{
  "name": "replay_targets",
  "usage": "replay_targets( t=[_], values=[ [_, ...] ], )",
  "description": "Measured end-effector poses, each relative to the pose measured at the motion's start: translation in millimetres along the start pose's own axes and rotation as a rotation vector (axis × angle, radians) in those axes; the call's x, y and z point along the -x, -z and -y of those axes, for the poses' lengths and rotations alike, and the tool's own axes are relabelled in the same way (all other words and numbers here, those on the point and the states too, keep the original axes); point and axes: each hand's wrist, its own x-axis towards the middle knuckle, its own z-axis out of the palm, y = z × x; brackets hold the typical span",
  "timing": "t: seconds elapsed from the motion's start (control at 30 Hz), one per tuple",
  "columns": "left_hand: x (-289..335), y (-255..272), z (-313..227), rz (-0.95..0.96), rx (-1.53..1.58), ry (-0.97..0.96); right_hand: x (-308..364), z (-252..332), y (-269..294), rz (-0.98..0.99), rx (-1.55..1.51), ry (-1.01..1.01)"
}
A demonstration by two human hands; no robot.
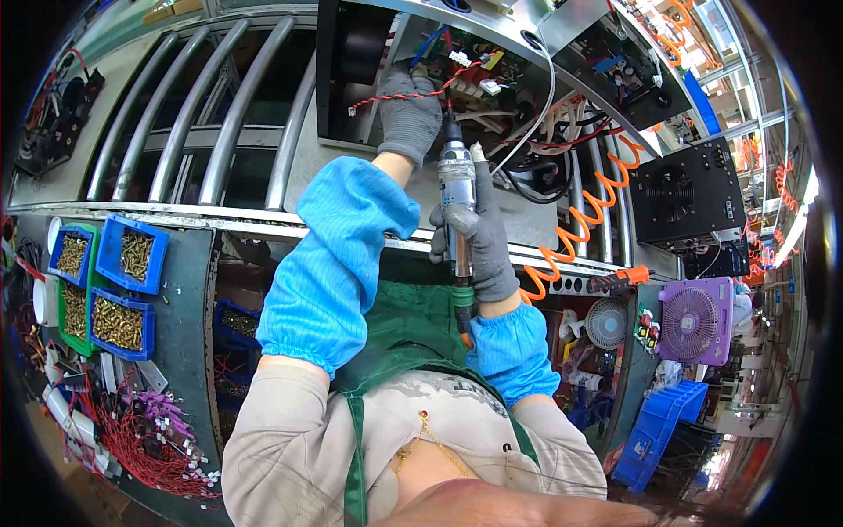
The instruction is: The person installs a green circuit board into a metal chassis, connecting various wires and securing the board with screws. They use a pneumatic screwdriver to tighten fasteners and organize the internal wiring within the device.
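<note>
My right hand (479,230), in a grey glove, wraps around a silver and black air screwdriver (456,183). The tool stands lengthwise in front of me, its bit pointing into an open metal cabinet (349,132). My left hand (411,119), also gloved, reaches into the cabinet beside the bit. Its fingers look bent together, and what they hold, if anything, is hidden among the parts. A twisted red and black wire (413,95) with white plugs crosses over that hand. Behind it are a green circuit board (509,66) and bundled cables (562,123).
The cabinet rests on a roller conveyor (235,114). Blue bins (132,255) of brass screws and red wire bundles (162,448) lie at left. An orange coiled hose (575,228) runs along the right, near a black fan unit (676,193), a purple fan (696,322) and a blue crate (659,435).
</note>
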Motion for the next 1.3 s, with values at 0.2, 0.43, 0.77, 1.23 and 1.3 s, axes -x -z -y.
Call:
replay_targets(
  t=[0.2, 0.43, 0.77, 1.23, 1.3],
  values=[
    [15, 48, -24, 0.216, -0.283, -0.180, 1, 0, -14, -0.017, -0.117, 0.007],
    [-16, 54, 3, 0.276, -0.557, -0.540, 2, -4, -19, 0.051, -0.249, 0.030],
    [-14, 46, 11, 0.378, -0.561, -0.588, 5, -7, -26, 0.083, -0.393, 0.034],
    [-15, 51, 11, 0.386, -0.486, -0.557, 3, -1, -46, 0.015, -0.453, -0.001],
    [-15, 51, 9, 0.388, -0.499, -0.526, 4, 4, -48, 0.007, -0.367, 0.014]
  ],
)
